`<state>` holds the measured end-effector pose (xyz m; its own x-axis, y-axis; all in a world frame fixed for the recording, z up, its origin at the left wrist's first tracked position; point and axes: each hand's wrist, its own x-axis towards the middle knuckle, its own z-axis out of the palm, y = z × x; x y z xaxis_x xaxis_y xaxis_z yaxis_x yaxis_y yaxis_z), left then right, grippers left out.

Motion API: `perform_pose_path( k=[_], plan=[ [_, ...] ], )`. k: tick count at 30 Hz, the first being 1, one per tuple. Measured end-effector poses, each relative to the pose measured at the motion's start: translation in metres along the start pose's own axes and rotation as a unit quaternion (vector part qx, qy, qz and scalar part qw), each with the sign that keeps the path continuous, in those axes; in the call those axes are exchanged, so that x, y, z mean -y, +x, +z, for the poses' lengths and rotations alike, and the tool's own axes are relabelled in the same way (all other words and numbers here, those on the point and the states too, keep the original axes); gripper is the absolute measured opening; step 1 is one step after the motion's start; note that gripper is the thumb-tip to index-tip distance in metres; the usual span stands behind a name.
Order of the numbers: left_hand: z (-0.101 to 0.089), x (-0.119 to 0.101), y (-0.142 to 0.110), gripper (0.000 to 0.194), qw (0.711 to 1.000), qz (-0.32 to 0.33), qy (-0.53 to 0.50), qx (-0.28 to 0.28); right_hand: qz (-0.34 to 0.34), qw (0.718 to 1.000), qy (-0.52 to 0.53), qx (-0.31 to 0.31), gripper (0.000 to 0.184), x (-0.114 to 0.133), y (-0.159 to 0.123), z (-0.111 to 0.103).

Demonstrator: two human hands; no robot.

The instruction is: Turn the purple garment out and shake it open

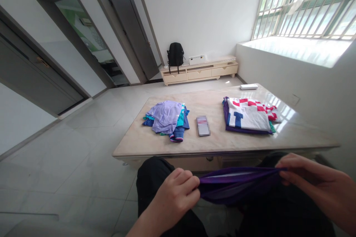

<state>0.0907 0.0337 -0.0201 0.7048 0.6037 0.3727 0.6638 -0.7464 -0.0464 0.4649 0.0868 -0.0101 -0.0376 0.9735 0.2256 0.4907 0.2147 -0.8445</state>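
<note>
A purple garment [236, 185] is stretched between my two hands over my lap, at the bottom of the head view. My left hand [175, 192] pinches its left end and my right hand [314, 181] pinches its right end. In front of me stands a low marble table [172, 142]. On its left lies a loose heap of lilac and blue clothes [167, 118]. On its right sits a neat stack of folded clothes [249, 115] topped by a red, white and blue piece. Between them lies a small flat card-like item [203, 126], blurred.
A white remote-like object [249, 86] lies at the table's far right corner. Beyond, a low cream cabinet [200, 73] carries a black backpack [175, 54]. Dark doors line the left wall. A barred window [306, 3] and a white ledge are on the right.
</note>
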Motion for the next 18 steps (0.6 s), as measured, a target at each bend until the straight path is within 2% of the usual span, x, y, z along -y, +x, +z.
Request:
perform_pose_path(
  k=[3,7,11,15,18],
  plan=[
    [0.004,-0.002,-0.001,0.023,1.0,-0.021,0.012,-0.018,-0.003,1.0,-0.012,0.009,0.022,0.0,0.0,-0.001],
    [0.011,-0.005,0.0,0.017,0.992,-0.093,0.005,-0.083,-0.001,1.0,-0.002,0.003,0.02,0.0,0.0,-0.002],
    [0.023,-0.005,-0.001,0.011,0.961,-0.205,-0.119,-0.14,0.02,0.999,0.016,-0.031,0.023,0.002,0.002,0.0],
    [0.037,-0.004,-0.005,0.011,0.929,-0.25,-0.235,-0.136,0.011,0.998,0.013,-0.058,0.022,0.009,0.005,0.003],
    [0.04,-0.005,-0.006,0.009,0.934,-0.242,-0.232,-0.126,0.008,0.998,0.019,-0.066,0.019,0.016,0.007,0.003]
  ],
)
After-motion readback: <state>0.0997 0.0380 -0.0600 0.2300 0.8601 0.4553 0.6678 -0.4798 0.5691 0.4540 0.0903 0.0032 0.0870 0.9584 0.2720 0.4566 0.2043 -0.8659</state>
